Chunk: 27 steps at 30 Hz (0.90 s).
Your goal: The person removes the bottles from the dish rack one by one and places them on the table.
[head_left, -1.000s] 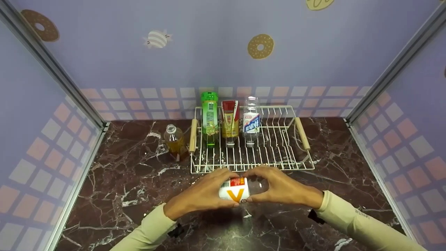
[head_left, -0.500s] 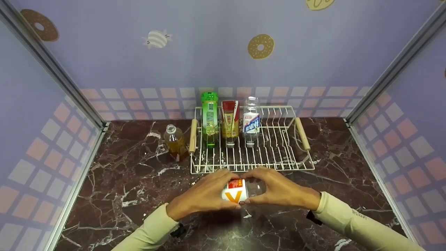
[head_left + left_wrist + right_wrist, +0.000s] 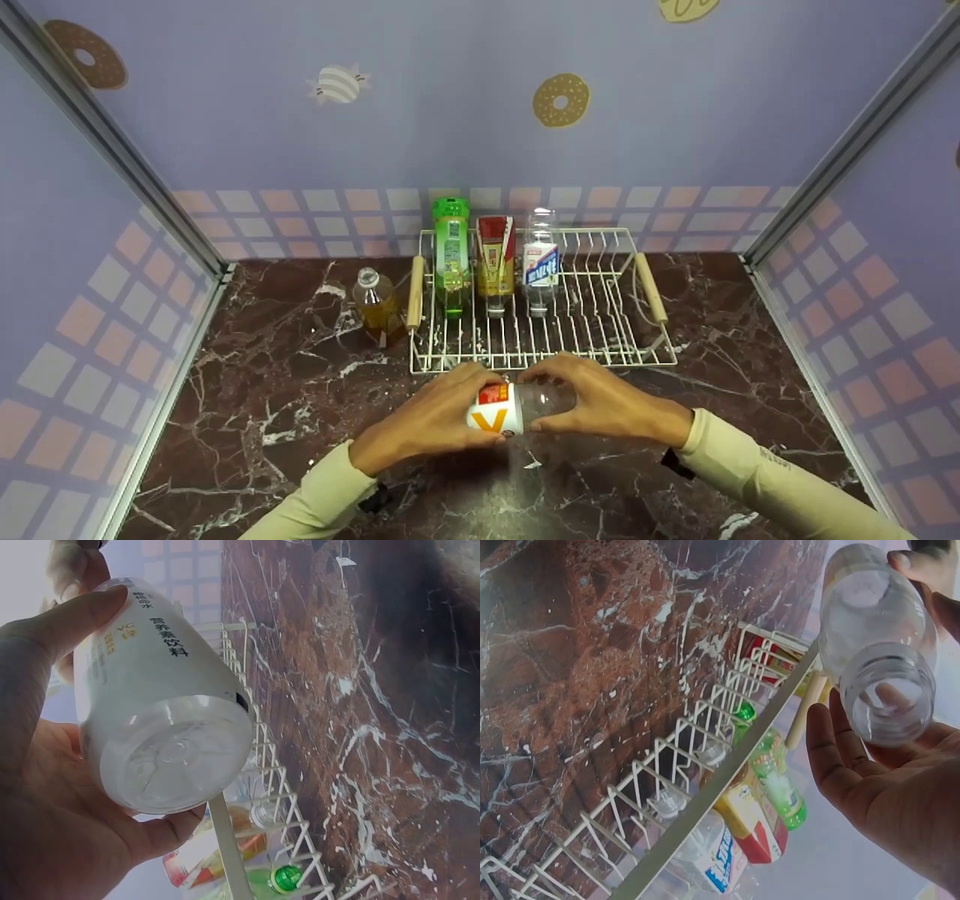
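Observation:
In front of the rack, both hands hold a plastic bottle (image 3: 498, 411) on its side, with a white label and an orange V. My left hand (image 3: 431, 416) grips its base end, fingers and thumb round the label; the round bottom (image 3: 180, 754) faces the left wrist camera. My right hand (image 3: 607, 397) curves round the clear neck end, thumb and index finger just past the label. Seen from the right wrist, the threaded mouth (image 3: 889, 694) has no cap, and the other fingers (image 3: 829, 754) lie behind it, loosely bent.
A white wire rack (image 3: 600, 300) with wooden handles holds a green bottle (image 3: 451, 255), a red and gold bottle (image 3: 495, 259) and a clear bottle (image 3: 541, 262), all neck down. Left of it stands an amber-filled bottle (image 3: 377, 304) on the dark marble-patterned counter (image 3: 300, 420).
The held bottle shifts slightly right, then back left with the left hand. More of its clear end now shows between the right thumb and index finger. The rack has not moved.

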### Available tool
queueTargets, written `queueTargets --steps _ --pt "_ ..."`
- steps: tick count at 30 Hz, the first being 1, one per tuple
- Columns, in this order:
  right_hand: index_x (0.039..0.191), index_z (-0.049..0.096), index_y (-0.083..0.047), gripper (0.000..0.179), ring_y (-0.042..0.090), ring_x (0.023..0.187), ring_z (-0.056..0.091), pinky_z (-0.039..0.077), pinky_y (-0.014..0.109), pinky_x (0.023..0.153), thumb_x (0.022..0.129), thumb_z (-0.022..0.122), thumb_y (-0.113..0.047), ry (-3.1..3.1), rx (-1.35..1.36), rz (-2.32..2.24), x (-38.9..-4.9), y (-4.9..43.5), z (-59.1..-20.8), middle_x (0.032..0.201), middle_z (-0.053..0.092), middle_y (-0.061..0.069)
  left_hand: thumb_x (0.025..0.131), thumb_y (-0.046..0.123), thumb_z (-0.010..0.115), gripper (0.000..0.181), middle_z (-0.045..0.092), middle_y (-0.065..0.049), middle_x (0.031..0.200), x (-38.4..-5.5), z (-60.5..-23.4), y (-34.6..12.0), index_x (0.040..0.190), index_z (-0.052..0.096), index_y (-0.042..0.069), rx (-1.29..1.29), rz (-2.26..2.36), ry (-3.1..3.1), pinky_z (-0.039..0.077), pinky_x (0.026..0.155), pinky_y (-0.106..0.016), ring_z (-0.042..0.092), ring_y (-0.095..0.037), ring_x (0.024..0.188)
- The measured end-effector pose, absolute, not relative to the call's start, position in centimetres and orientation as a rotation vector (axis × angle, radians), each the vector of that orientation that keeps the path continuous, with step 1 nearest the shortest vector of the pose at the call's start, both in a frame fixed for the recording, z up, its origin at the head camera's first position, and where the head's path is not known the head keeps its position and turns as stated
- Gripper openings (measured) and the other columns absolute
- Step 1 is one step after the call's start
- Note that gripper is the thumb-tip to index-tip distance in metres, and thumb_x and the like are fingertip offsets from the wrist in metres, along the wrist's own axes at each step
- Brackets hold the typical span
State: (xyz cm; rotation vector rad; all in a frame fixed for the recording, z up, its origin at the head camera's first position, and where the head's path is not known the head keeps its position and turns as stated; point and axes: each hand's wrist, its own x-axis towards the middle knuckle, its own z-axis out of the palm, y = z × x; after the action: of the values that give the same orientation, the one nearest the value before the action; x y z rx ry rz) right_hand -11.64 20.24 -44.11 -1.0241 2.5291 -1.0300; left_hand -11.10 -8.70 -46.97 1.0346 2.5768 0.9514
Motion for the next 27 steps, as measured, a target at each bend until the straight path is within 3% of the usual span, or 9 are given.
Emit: queueTargets --steps 11,18,23,27 --pt "0.147 0.063 0.000 0.073 0.024 0.106 0.071 0.064 0.039 0.093 0.090 0.092 -0.036 2.569 -1.023 -1.083 -12.1 20.9 -44.4 0.136 0.073 0.015 0.086 0.025 0.093 0.071 0.065 -0.009 0.138 -10.9 -47.0 -10.7 0.146 0.061 0.003 0.865 1.082 2.599 0.061 0.101 -0.050 0.062 -0.023 0.118" --pt "0.150 0.059 0.001 0.077 0.030 0.112 0.070 0.064 0.038 0.096 0.091 0.091 -0.037 2.549 -0.951 -1.111 -12.3 21.3 -44.7 0.135 0.071 0.014 0.086 0.026 0.093 0.073 0.064 -0.010 0.136 -10.8 -47.4 -12.1 0.146 0.060 0.002 0.769 1.202 2.623 0.064 0.090 -0.040 0.061 -0.019 0.109" --pt "0.150 0.060 0.001 0.076 0.027 0.116 0.070 0.063 0.041 0.101 0.090 0.092 -0.032 2.544 -0.935 -1.115 -12.5 21.4 -44.9 0.136 0.072 0.013 0.085 0.023 0.095 0.072 0.063 -0.012 0.137 -10.7 -47.9 -13.3 0.145 0.061 0.003 0.706 1.299 2.653 0.063 0.082 -0.029 0.061 -0.019 0.106" --pt "0.150 0.061 0.000 0.074 0.025 0.115 0.069 0.062 0.041 0.100 0.090 0.093 -0.030 2.552 -0.922 -1.110 -12.5 21.5 -45.0 0.136 0.072 0.011 0.083 0.021 0.097 0.073 0.065 -0.012 0.133 -10.7 -48.4 -14.3 0.144 0.061 0.003 0.641 1.397 2.685 0.061 0.081 -0.028 0.061 -0.020 0.105"
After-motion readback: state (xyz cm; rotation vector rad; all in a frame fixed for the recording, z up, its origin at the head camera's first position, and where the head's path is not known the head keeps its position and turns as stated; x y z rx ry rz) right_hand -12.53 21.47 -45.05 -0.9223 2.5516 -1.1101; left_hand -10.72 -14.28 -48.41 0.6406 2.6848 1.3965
